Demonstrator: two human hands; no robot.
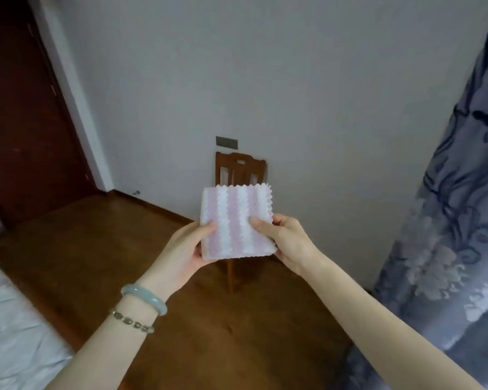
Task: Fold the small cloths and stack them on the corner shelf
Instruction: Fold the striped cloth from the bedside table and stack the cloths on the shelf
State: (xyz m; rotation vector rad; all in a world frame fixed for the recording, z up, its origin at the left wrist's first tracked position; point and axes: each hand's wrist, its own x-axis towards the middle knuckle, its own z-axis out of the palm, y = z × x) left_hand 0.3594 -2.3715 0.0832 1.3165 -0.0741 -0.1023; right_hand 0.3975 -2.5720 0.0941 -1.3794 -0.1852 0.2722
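Holding a pink-and-white striped cloth point(234, 223) in mid-air, the left hand point(190, 249) grasps its left edge and the right hand point(285, 240) grasps its right edge. Each thumb presses on the near face, and the fingers are hidden behind. The cloth looks folded into a thick square, though its zigzag edges sit slightly offset at the top right corner. That offset is the likely trouble: if either hand lets go to carry it, the loose layers could spring apart and undo the fold. Nothing supports the cloth from below, so a slack grasp would drop it to the wooden floor point(96, 249) near the wooden chair point(240, 167). No corner shelf is in view, so the fold must survive a carry.
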